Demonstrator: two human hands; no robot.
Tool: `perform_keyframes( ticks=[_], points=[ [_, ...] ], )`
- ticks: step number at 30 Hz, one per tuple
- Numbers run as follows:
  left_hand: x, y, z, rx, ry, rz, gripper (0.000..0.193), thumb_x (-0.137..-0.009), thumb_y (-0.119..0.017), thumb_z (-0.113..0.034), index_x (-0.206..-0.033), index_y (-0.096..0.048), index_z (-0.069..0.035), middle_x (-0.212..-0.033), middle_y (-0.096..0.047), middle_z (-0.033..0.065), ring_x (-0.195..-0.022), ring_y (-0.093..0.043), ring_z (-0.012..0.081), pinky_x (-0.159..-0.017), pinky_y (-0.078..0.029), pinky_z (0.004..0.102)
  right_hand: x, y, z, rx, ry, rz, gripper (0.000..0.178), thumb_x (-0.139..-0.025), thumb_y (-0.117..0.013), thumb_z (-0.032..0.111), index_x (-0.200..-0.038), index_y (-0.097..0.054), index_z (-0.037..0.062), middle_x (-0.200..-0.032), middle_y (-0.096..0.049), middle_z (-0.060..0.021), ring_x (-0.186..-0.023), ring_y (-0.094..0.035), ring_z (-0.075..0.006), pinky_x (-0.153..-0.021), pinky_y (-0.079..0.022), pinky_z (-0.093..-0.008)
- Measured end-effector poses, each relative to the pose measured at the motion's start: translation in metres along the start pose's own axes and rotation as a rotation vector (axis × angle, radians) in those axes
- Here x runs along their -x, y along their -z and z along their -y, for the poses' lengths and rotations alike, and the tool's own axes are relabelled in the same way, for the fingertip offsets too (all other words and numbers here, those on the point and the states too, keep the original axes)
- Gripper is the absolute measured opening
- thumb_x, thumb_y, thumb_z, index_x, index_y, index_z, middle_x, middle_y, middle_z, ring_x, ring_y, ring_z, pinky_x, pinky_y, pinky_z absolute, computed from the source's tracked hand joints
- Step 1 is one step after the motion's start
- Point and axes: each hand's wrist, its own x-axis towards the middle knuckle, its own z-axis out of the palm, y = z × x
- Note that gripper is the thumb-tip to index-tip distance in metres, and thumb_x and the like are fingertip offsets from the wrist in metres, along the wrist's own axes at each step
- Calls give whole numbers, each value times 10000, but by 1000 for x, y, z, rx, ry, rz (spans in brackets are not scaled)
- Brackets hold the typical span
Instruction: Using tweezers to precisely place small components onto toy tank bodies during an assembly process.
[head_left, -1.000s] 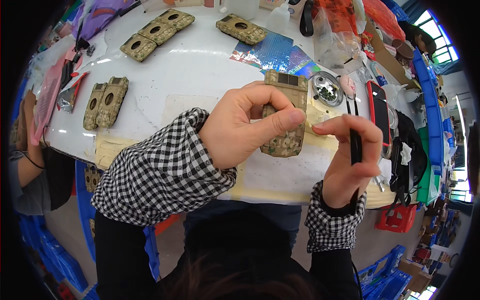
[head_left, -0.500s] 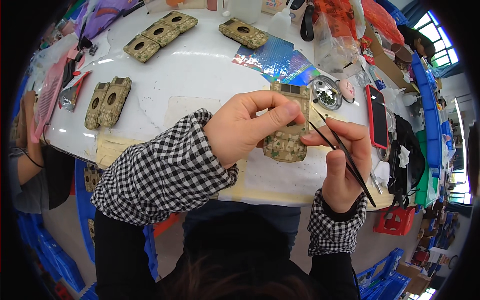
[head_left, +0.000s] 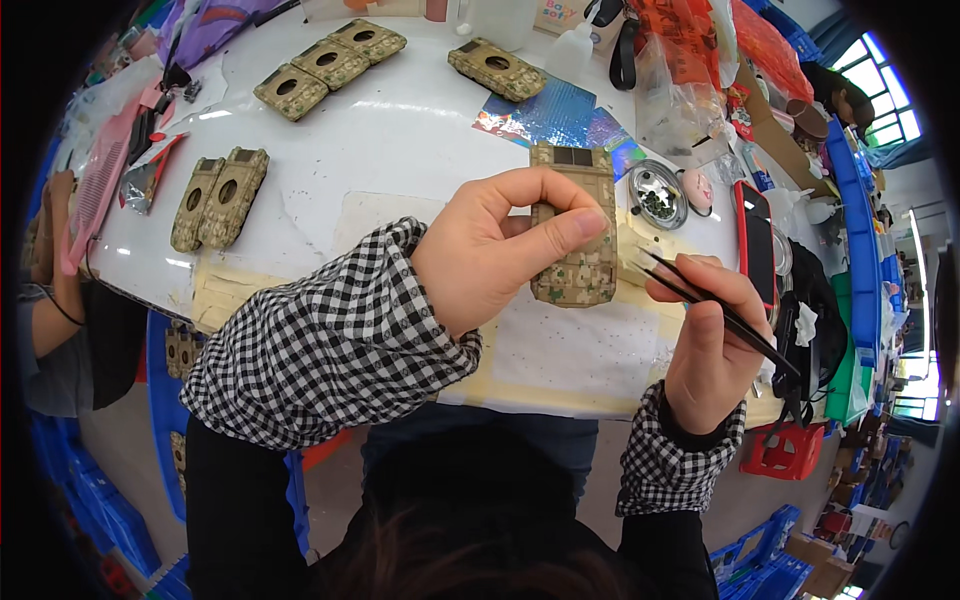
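My left hand (head_left: 500, 240) is closed around a toy tank hull (head_left: 574, 285) in tan and green pixel camouflage, its thumb lying across the upper face. The hull's middle is hidden behind those fingers. To the right, my right hand (head_left: 705, 355) grips black pointed tweezers (head_left: 738, 322), whose tips stand slightly apart beside the hull. Nothing visible sits between the tips. A round clear dish (head_left: 640, 178) holding small dark green pieces (head_left: 657, 207) stands just beyond the tweezers.
More camouflaged hulls (head_left: 330, 62) lie at the far left, with one hull (head_left: 495, 70) by a shiny holographic sheet (head_left: 550, 108) and two hulls (head_left: 230, 200) at left. A red-cased phone (head_left: 756, 240) lies right. Another person's arm (head_left: 58, 310) shows at the left edge.
My right hand and the tweezers have drawn away to the right from the hull and my left fingers. The hull sits slightly higher in the view, still in my left hand.
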Motion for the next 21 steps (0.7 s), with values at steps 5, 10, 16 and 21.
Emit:
perform_keyframes(
  ticks=[5, 10, 16, 21],
  points=[
    [0, 2, 2, -121, -46, -3, 160, -903, -566, -152, -969, -574, -7, -923, -604, 23, -866, -551, 72, -789, -462, 232, 4, 0, -6, -21, -87, -91, 369, -921, -516, 250, -1071, -557, -86, -1029, -591, -161, -928, -611, -234, -852, -492, -367],
    [1, 2, -1, -208, -69, 5, 157, -905, -557, -133, -986, -571, 1, -937, -605, 38, -886, -560, 83, -797, -467, 239, 2, -6, -10, -232, -128, -62, 390, -971, -403, 256, -1098, -514, -95, -1038, -600, -188, -907, -632, -255, -836, -503, -362],
    [-1, 2, 2, -209, -113, 43, 158, -908, -548, -120, -1000, -567, 8, -936, -605, 44, -885, -565, 87, -791, -474, 241, -2, -8, -11, -325, -193, -97, 423, -986, -348, 283, -1067, -521, -94, -995, -615, -195, -865, -646, -249, -808, -515, -345],
    [1, 4, 0, -293, -96, 27, 155, -907, -548, -116, -1001, -568, 6, -947, -604, 48, -889, -565, 87, -793, -474, 241, -5, -11, -13, -300, -200, -112, 456, -990, -333, 309, -1050, -542, -92, -938, -635, -181, -836, -636, -213, -791, -496, -310]
  ],
)
